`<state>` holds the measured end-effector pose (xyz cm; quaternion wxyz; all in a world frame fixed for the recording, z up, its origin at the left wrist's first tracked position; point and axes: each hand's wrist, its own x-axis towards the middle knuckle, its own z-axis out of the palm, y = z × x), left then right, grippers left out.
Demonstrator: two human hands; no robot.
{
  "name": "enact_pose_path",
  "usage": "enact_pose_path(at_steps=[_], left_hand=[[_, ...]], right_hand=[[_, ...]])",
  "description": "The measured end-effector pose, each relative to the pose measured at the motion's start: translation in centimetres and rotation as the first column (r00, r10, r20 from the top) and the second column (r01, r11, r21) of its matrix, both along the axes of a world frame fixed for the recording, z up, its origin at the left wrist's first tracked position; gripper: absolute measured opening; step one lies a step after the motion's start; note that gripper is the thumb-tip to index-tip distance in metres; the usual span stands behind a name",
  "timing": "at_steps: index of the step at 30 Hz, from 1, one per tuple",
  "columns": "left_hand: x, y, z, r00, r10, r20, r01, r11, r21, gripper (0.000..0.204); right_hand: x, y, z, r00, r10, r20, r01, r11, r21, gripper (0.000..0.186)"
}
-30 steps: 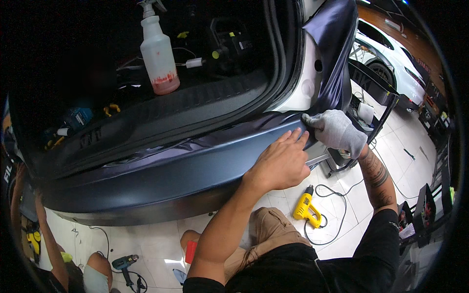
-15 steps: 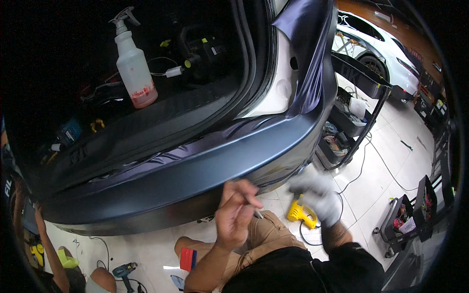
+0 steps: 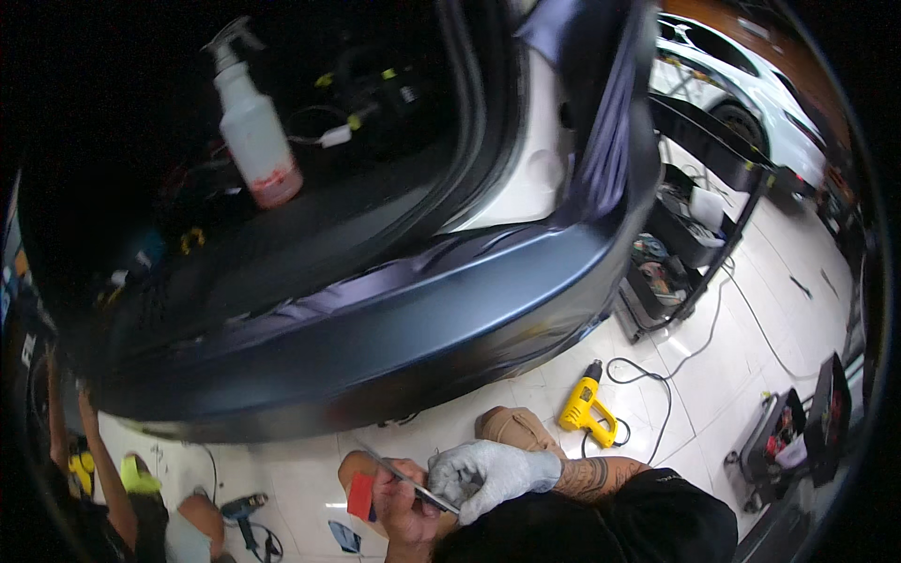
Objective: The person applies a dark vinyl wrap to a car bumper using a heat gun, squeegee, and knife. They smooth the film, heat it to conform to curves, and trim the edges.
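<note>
Low in front of the bumper, my bare left hand grips a slim, knife-like tool; its exact kind is hard to make out. My right hand, in a pale grey glove, has its fingers curled together at the tool's lower end. Beside my left hand a red squeegee with a dark edge shows against my knee. Ahead curves a dark satin-blue car bumper. Loose purple-blue film hangs in folds by the right body edge, and more wrinkles along the bumper's upper edge.
A yellow heat gun stands on the tiled floor, its cord trailing. Right of the bumper is a black tool cart. A spray bottle stands in the boot. At left, another person's arm reaches the bumper, near a second heat gun.
My gloved right hand has come left from beside the yellow heat gun to the tool. My left hand has moved down and slightly left with the tool. The view has shifted a little.
</note>
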<state>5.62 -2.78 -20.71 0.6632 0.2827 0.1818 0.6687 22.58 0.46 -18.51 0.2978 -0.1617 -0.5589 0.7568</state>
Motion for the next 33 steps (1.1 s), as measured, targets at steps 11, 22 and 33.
enact_pose_path(at_steps=[11, 22, 33], left_hand=[[-1.3, -1.0, 2.1, 0.83, -0.368, -0.42, 0.556, 0.612, 0.563, 0.026], [-1.6, -2.3, 7.2, 0.843, -0.337, -0.419, 0.445, 0.001, 0.895, 0.02], [-3.1, 0.1, 8.7, 0.865, 0.058, -0.498, 0.491, 0.103, 0.865, 0.018]], right_hand=[[1.1, 0.7, 0.7, 0.774, 0.341, -0.533, -0.274, 0.94, 0.203, 0.041], [-0.3, 0.3, 9.7, 0.303, 0.882, -0.361, -0.724, 0.459, 0.514, 0.037], [2.2, -2.2, 7.4, 0.693, 0.714, -0.095, -0.591, 0.639, 0.492, 0.034]])
